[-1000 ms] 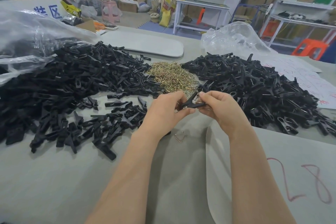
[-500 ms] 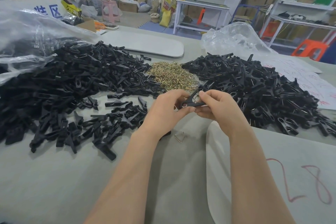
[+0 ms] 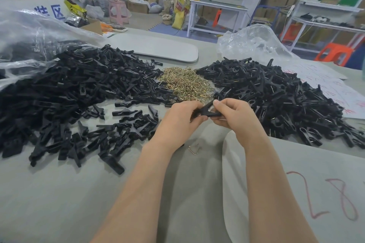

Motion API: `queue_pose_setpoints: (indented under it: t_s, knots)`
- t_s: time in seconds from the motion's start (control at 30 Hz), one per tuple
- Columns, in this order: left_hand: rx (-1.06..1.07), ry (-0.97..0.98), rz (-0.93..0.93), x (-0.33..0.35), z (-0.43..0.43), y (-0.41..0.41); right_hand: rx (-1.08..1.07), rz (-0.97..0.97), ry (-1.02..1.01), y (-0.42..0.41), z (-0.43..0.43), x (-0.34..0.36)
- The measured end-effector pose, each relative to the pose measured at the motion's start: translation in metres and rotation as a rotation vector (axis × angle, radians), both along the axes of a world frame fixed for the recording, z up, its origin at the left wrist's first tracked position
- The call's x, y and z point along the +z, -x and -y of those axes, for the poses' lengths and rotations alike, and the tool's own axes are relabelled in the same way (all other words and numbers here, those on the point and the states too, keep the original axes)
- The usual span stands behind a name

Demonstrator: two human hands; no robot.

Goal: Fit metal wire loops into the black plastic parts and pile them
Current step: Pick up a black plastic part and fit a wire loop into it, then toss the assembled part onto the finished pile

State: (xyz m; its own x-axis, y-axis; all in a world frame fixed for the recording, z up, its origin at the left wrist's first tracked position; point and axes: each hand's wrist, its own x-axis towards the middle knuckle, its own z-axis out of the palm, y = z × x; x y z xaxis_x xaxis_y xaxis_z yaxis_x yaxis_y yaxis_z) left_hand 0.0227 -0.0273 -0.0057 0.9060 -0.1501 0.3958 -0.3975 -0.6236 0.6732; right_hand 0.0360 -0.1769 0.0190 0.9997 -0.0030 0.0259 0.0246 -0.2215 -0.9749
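I judge I am in the middle of the fitting step. My left hand (image 3: 180, 118) and right hand (image 3: 233, 115) meet over the bench (image 3: 59, 193), and both pinch one black part (image 3: 207, 109) between them, just in front of the heap of wire loops (image 3: 185, 83). The fingers (image 3: 216, 102) of both hands are curled narrow around the part. I see a pale glint inside its fork, which may be a loop going in, but I cannot tell whether it is seated.

The next move, as I read it, calls for pressing the loop home. Then the right hand should drop the piece on the pile at the right (image 3: 276, 100), where many parts show thin metal lines. The left hand can then take a fresh part from the pile at the left (image 3: 79, 89).

The held part is matte black, slim and long, and it splits into two arms that open like a narrow V. It looks stiff and light, and it is small enough that my fingers hide much of it. One stray loop (image 3: 193, 149) lies on the bench below my left wrist, apart from the heap.
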Motion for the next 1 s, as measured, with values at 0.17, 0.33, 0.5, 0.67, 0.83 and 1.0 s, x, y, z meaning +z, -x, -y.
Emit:
queue_pose_setpoints:
  t_s: [0.17, 0.33, 0.5, 0.67, 0.83, 1.0]
  knots:
    - [0.006, 0.015, -0.039, -0.003, -0.004, 0.000, 0.002, 0.019, 0.000, 0.000, -0.006, -0.003]
    - [-0.044, 0.108, -0.067, -0.002, -0.009, 0.000, 0.164, -0.313, -0.368, 0.003, 0.007, 0.000]
    - [-0.107, 0.167, -0.019, 0.005, -0.008, 0.003, 0.386, -0.500, -0.537, 0.007, 0.006, -0.004]
    - [-0.120, 0.199, 0.032, 0.011, -0.005, 0.006, 0.434, -0.481, -0.588, 0.005, -0.003, -0.007]
    - [-0.096, 0.167, 0.088, 0.010, -0.006, 0.005, 0.395, -0.449, -0.627, 0.001, -0.006, -0.013]
    - [-0.096, 0.189, 0.108, 0.010, -0.006, 0.005, 0.418, -0.432, -0.636, 0.001, -0.008, -0.015]
